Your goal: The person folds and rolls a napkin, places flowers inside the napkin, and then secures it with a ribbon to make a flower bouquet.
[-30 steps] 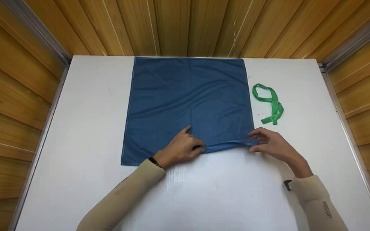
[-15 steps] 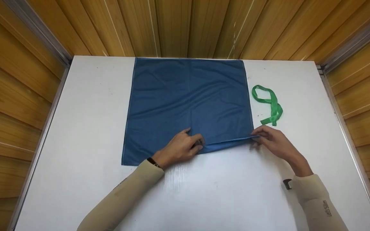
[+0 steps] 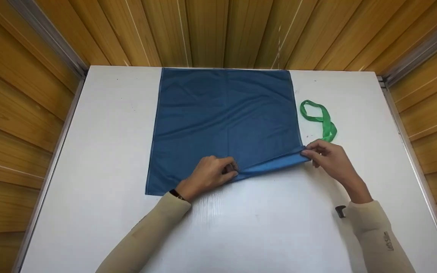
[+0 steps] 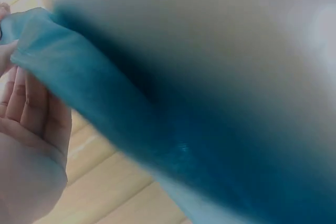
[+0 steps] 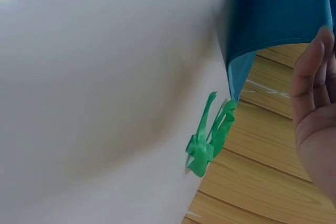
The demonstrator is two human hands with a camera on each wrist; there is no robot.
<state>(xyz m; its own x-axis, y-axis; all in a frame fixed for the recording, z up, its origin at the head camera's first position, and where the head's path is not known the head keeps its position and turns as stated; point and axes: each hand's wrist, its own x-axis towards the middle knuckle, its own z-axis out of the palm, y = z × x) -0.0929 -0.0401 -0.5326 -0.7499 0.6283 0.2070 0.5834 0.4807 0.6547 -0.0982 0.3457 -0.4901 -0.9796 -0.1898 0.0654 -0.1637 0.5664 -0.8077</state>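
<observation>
Pinching blue cloth [image 3: 218, 113] lying mostly beyond: left hand [image 3: 211, 172] at mid-edge, right hand [image 3: 330, 158] at corner.

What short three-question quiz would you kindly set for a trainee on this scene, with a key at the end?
1. Multiple choice: what does the right hand hold?
A) a pair of scissors
B) the blue cloth
C) a paper cup

2. True or false: in the head view, the green ribbon lies on the white table, to the right of the blue cloth.

3. Fill in the missing word: in the head view, the turned-up strip along the near edge of the blue cloth shows a ____ shade of blue than the rest.

Key: 1. B; 2. true; 3. lighter.
</observation>
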